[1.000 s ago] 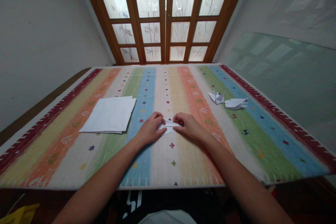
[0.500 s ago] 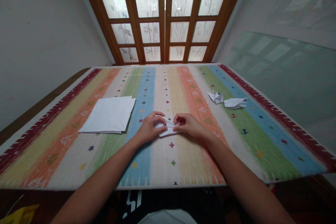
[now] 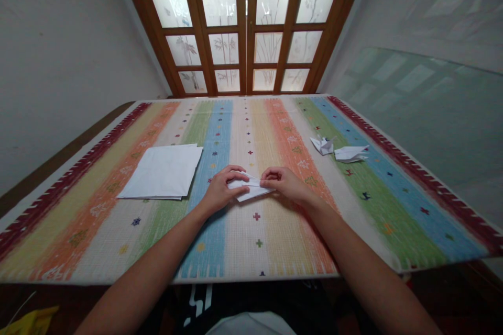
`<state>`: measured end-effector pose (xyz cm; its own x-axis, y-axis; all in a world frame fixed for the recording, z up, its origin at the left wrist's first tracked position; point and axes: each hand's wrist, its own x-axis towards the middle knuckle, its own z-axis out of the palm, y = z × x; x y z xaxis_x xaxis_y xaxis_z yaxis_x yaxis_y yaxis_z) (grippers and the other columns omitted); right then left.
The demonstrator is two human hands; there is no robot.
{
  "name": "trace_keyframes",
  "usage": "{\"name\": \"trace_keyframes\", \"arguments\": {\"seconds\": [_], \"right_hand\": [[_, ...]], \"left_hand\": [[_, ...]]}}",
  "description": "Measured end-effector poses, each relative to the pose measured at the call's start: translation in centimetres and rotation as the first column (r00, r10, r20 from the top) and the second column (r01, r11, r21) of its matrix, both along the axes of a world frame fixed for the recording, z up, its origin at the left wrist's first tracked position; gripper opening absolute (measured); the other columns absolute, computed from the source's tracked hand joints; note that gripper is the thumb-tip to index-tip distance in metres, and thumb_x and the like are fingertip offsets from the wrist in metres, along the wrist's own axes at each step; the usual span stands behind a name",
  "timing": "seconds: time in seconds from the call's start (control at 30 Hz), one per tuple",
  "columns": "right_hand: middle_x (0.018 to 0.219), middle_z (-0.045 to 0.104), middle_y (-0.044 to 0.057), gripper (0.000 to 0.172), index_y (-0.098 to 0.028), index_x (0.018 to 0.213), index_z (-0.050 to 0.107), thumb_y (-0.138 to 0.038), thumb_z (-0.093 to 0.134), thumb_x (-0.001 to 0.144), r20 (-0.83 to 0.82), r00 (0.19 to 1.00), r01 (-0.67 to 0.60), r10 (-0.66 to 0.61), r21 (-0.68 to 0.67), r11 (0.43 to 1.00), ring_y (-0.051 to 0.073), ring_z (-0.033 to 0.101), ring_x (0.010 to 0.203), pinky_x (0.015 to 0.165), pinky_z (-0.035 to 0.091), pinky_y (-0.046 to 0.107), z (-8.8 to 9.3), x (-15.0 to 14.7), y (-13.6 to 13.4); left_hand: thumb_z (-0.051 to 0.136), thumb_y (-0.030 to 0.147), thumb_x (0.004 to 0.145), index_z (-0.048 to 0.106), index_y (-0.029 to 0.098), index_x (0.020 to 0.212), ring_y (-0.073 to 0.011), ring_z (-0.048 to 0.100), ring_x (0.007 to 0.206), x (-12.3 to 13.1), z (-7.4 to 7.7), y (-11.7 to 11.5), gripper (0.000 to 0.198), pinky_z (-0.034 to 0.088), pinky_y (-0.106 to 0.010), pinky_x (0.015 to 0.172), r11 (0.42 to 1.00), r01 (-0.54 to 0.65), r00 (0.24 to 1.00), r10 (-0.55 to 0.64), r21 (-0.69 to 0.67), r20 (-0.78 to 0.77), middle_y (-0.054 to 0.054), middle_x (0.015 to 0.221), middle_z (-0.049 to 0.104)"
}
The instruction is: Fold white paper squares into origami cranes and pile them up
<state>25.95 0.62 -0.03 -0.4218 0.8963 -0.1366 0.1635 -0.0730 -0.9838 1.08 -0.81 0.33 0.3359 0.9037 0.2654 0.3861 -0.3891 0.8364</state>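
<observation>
Soft daylight enters through frosted door panes [image 3: 273, 5]; edges bow outward.

Vs. a sec ago, I'm drawing my L hand [image 3: 223, 188] and R hand [image 3: 286, 186] a bit further apart, and the folded white paper [image 3: 251, 189] b/w them is showing more: no longer a small bunched bit, it's flattening into a longer strip w/ its point angling down-right. My head's also tilting slightly, so the folded paper figure [image 3: 322, 145] is sitting a touch further left in view.
</observation>
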Motion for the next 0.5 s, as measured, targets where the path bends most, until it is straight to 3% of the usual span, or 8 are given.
{"name": "trace_keyframes", "arguments": {"seconds": [0.17,0.3,0.5], "right_hand": [[0.075,0.068,0.002,0.019,-0.018,0.083,0.072,-0.033,0.081,0.075,0.048,0.998,0.026,-0.030,0.075,0.997,0.014,0.058,0.066,0.062,0.040,0.027,0.0,-0.2,0.1],[0.078,0.073,0.003,0.005,-0.018,0.085,0.075,-0.023,0.075,0.084,0.211,0.977,-0.012,-0.045,0.262,0.965,0.016,0.063,0.070,0.069,0.046,0.029,0.2,-0.4,-0.1],[0.101,0.078,0.008,0.011,-0.022,0.090,0.081,-0.012,0.075,0.088,0.414,0.901,-0.148,-0.127,0.570,0.809,0.022,0.069,0.100,0.093,0.050,0.036,0.3,-0.4,-0.2]], "left_hand": [[0.083,0.022,0.083,0.082,0.021,0.101,-0.0245,0.070,0.111,-0.1,-0.4,0.1,0.018,0.054,-0.044,0.103,1.000,0.000,0.997,0.001,0.013,-0.077,-0.009,0.123,0.071],[0.079,0.017,0.084,0.079,0.020,0.106,-0.0256,0.069,0.116,0.1,-0.9,0.0,0.022,0.053,-0.047,0.108,0.998,0.011,0.981,0.003,0.070,-0.192,-0.010,0.130,0.069],[0.076,0.019,0.089,0.079,0.020,0.112,-0.0340,0.054,0.138,0.1,-1.6,-0.1,0.024,0.043,-0.059,0.120,0.984,0.059,0.921,0.011,0.167,-0.389,-0.014,0.145,0.063]]}}
